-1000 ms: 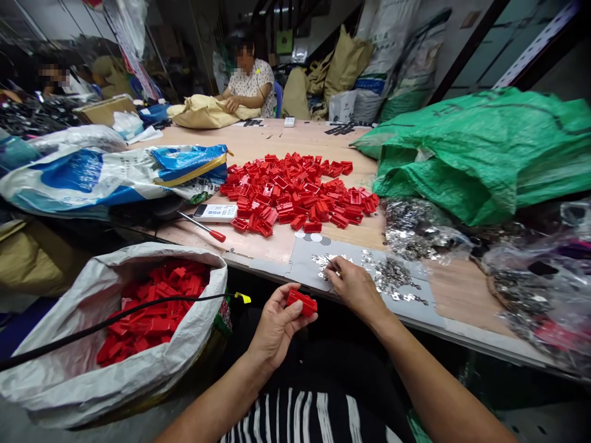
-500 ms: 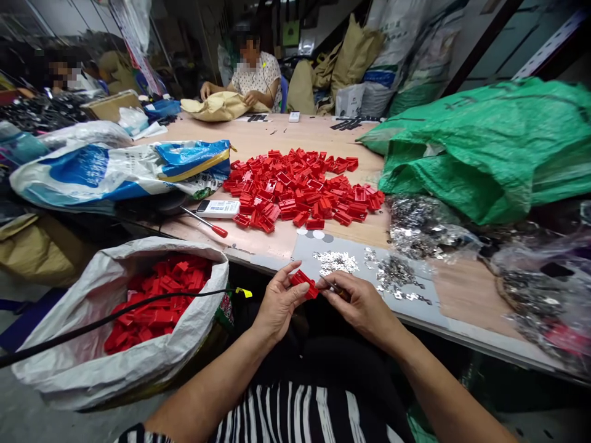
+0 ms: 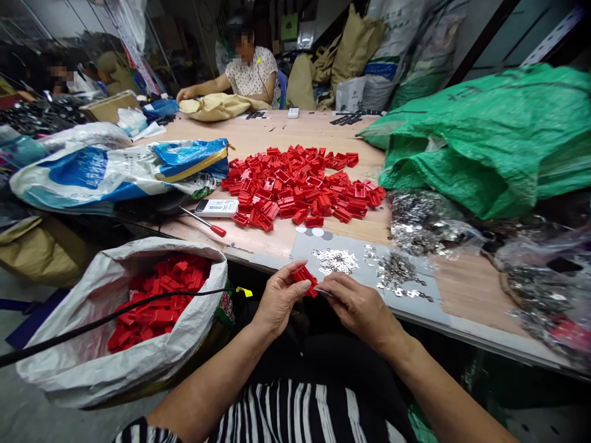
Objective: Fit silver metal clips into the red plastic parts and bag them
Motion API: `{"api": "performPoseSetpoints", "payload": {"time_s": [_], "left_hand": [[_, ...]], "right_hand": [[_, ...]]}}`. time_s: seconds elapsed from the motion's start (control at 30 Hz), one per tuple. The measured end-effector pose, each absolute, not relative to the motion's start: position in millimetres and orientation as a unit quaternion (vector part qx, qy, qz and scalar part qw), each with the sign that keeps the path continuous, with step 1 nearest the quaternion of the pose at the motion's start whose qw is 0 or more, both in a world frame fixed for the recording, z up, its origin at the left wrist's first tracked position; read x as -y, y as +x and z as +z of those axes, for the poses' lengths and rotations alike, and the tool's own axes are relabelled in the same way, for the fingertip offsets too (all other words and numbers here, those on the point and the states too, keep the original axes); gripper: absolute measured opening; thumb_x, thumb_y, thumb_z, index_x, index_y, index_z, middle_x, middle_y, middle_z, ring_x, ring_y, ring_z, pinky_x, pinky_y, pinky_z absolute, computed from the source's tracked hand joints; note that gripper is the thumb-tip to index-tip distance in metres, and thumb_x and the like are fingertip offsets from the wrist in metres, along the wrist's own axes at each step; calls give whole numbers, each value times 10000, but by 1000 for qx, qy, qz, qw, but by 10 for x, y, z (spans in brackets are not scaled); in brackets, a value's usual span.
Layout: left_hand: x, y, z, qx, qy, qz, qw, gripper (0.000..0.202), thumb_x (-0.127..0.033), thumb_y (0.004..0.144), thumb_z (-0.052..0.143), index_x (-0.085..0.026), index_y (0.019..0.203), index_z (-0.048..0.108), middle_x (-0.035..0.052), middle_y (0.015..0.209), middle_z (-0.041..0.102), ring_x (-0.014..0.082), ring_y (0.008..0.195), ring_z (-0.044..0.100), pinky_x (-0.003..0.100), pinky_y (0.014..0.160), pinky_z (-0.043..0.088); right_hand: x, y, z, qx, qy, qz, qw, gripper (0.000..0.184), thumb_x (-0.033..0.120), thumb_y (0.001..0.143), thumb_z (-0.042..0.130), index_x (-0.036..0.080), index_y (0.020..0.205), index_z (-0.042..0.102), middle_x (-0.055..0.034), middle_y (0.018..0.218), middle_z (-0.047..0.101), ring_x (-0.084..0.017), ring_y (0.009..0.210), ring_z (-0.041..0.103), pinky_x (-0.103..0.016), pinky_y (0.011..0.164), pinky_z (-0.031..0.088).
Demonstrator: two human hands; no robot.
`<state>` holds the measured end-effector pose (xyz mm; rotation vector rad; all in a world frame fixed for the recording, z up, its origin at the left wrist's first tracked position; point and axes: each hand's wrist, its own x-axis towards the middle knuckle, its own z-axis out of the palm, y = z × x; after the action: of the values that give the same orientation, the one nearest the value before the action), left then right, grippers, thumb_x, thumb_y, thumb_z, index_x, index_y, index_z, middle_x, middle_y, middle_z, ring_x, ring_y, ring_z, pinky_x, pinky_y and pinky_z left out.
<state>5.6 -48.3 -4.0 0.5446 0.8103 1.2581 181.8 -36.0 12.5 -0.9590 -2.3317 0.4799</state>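
My left hand [image 3: 279, 304] is closed around a small red plastic housing [image 3: 303, 277], held between thumb and fingers above the table's near edge. Against its right end, my right hand [image 3: 357, 307] is pinched on a thin greyish metal thing [image 3: 324, 291]; most of it is hidden by the fingers, so its kind is unclear. Just beyond the hands, small bright metal plates [image 3: 336, 261] lie on a grey sheet [image 3: 427, 289], with more metal pieces [image 3: 397, 271] to their right. A large heap of similar red housings [image 3: 295, 184] covers the table's middle.
Down to my left stands an open white sack [image 3: 50, 363] of red parts, with a black cable [image 3: 138, 303] across it. A red-handled screwdriver [image 3: 215, 229] lies near a white box [image 3: 221, 208]. A green sack [image 3: 484, 135] is at right. Across the table sits a co-worker [image 3: 252, 74].
My right fingers have closed further over the thin thing, and its brownish part is now covered. The red housing is turned slightly. Across the table, the co-worker's arm has reached out leftward.
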Motion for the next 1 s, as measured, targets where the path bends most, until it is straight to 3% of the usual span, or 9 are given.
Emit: {"api": "performPoseSetpoints", "payload": {"time_s": [0.13,0.33,0.53,0.63,0.77,1.0], "left_hand": [[489,53,-52,-362,246,567,698,449,-171,627,790,-199,1063,683,-6,853,671,96,792,594,221,775,459],[514,41,-104,-358,265,561,698,461,-181,654,773,-216,1101,666,7,903,684,120,841,616,239,801,465],[397,-28,-203,-405,396,560,605,519,-211,671,765,-226,1167,612,15,932,689,144,853,627,271,822,480],[270,-104,-268,-457,506,534,500,395,-233,699,740,-204,1081,639,33,948,679,160,861,620,278,822,480],[124,-164,-332,-480,619,481,394,322,-208,739,685,-210,1057,637,51,994,668,183,899,611,306,845,476],[13,-169,-343,-461,661,440,395,331,-187,743,653,-246,1068,633,14,954,665,169,857,611,274,817,469]], "right_hand": [[340,1808,136,842,-350,252,325,247,153,922,495,245,1125,602,-54,1007,636,-182,891,619,-290,782,512],[332,1846,136,788,-407,321,333,228,265,906,562,230,1128,602,-45,937,645,-177,788,614,-276,710,511],[292,1856,-10,800,-426,264,329,326,275,972,390,222,1232,578,-79,939,581,-209,877,583,-344,801,498],[246,1798,-124,807,-442,235,313,337,246,944,408,203,1232,578,-82,883,595,-217,819,595,-350,752,513],[182,1726,-216,790,-494,222,288,319,219,904,468,199,1202,580,-77,949,675,-220,825,642,-358,771,518],[104,1703,-222,808,-486,205,262,198,191,915,490,211,1012,660,-54,949,681,-208,846,648,-334,763,515]]}}
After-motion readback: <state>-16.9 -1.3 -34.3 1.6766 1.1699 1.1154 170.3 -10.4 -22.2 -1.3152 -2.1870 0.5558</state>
